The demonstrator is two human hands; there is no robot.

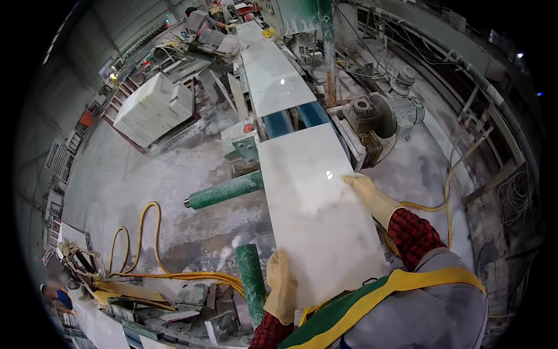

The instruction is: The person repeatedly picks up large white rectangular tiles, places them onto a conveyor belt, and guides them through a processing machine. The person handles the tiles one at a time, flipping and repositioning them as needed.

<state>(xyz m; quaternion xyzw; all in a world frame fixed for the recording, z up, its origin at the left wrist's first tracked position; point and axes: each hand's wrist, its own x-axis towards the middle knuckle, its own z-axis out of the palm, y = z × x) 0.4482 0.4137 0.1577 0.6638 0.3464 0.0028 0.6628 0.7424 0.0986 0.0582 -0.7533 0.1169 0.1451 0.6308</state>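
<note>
White marble slab, glossy with faint grey veining, lay flat along the conveyor line in the middle of the view, its near end against the person's apron. Left hand, in a pale yellow glove, was clamped over the slab's near left corner, fingers curled round the edge. Right hand, gloved the same, lay flat with fingers spread on the slab's right edge, farther along; whether it gripped the edge could not be told. The hands were well apart, one on each side of the slab. Red checked sleeves showed at both wrists.

Blue rollers showed in the gap just beyond the slab's far end. A second white slab sat farther along the same line. Two green cylindrical rollers stuck out to the left: one beside the slab's left edge, another near the left hand. A dusty grey motor stood right of the line at the slab's far right corner.

Concrete floor was coated in pale stone dust and slurry. A yellow hose looped across it at near left, above a heap of broken stone offcuts. A stack of white tiles stood at far left. Another person worked at the far end of the line. Pipes and cables ran along the right wall.
</note>
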